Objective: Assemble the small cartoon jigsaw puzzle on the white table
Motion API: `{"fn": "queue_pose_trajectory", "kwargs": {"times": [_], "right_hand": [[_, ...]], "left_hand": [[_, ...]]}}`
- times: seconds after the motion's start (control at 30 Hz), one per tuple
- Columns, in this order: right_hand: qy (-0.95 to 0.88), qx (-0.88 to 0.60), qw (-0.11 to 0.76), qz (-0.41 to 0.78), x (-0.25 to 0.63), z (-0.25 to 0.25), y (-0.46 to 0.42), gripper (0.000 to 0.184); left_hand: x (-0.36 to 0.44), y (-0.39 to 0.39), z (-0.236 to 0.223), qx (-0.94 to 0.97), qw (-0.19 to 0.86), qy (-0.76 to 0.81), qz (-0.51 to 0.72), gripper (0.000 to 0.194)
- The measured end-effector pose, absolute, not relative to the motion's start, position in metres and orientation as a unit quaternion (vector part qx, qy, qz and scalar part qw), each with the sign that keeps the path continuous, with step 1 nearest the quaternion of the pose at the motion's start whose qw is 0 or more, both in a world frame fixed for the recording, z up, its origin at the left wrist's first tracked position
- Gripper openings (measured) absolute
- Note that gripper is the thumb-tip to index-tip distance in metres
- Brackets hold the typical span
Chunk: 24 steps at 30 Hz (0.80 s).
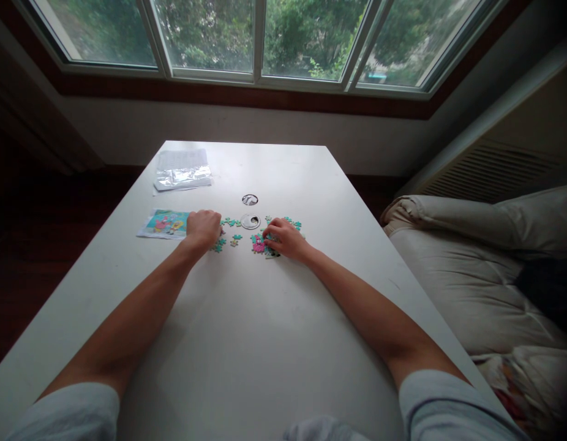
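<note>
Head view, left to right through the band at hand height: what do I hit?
Cartoon picture sheet → left hand → nearer round fitting → right hand → padded beige seat. Puzzle pieces omitted: scattered on both sides of the fitting.
</note>
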State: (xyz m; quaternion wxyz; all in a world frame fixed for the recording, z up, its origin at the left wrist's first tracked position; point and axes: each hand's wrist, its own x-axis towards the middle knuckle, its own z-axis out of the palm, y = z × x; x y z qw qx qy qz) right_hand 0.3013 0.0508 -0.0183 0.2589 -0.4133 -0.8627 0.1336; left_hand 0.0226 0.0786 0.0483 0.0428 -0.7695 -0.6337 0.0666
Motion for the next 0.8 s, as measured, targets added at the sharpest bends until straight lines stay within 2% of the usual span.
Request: {"fn": "queue_pose_trajectory", "kwargs": {"times": [0.47, 0.8], "right_hand": [[-0.863, -0.412, 0.259, 0.134, 0.301, -0.018, 0.05, 0.012], [-0.863, -0.412, 0.26, 0.134, 0.301, -0.018, 0.05, 0.011]], "left_hand": [[0.015, 0.086, 0.037, -0.79, -0.009, -0.613, 0.027, 0.023], [0.023, 0.076, 0.036, -0.779, 0.037, -0.626, 0.022, 0.027]]}}
